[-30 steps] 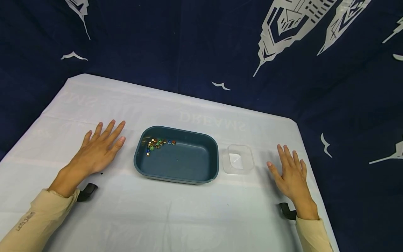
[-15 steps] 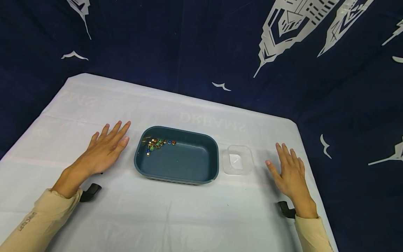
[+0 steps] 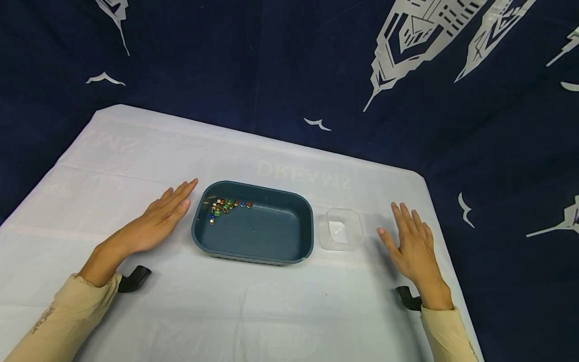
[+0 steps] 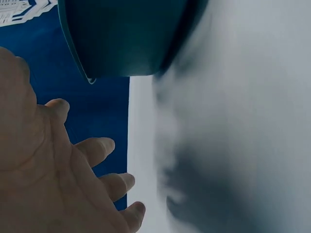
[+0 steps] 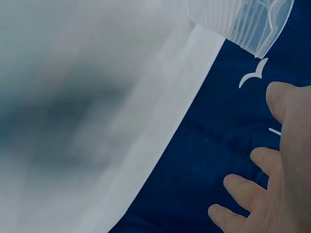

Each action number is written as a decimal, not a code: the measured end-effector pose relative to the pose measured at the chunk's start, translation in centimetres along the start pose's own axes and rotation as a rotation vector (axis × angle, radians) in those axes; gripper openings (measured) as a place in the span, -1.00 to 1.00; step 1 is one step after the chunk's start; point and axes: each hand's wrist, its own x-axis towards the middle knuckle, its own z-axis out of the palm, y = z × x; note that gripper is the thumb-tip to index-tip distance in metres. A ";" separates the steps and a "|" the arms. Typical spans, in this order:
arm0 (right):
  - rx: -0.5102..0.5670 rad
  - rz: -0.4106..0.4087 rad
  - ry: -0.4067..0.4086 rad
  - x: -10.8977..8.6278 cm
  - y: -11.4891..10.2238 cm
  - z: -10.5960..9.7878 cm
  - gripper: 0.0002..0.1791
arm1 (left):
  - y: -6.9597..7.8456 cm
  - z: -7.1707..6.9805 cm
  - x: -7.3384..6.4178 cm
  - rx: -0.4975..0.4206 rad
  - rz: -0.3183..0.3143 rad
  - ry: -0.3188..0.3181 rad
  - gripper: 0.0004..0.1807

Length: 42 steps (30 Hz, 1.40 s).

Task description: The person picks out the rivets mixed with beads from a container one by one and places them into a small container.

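A dark teal rectangular tub (image 3: 262, 236) stands mid-table, with several small shiny beads (image 3: 226, 205) in gold, green, blue and red gathered in its left end. Just right of it is a small clear plastic container (image 3: 342, 231). My left hand (image 3: 156, 223) hovers left of the tub, fingers extended, fingertips close to its rim and holding nothing. To the right of the clear container, my right hand (image 3: 413, 249) is held with its fingers spread and nothing in it. The left wrist view has the tub's end wall (image 4: 126, 39) beyond the palm; the right wrist view shows the clear container's ribbed side (image 5: 233, 19).
A white cloth (image 3: 280, 311) with faint lettering covers the table. Behind it and to the right hangs a navy cloth (image 3: 203, 65) with white building and bird prints. A dark wrist-worn device (image 3: 134, 279) sits by the left cuff, a similar black piece (image 3: 408, 298) by the right.
My left hand has moved right toward the tub and turned more edge-on. The right hand has shifted slightly left and up toward the clear container. The tub, beads and container have stayed put.
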 end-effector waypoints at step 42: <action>-0.008 -0.189 0.158 3.0 -3.1 -1.5 -0.31 | -0.9 0.3 0.0 -0.224 0.065 -0.142 -0.12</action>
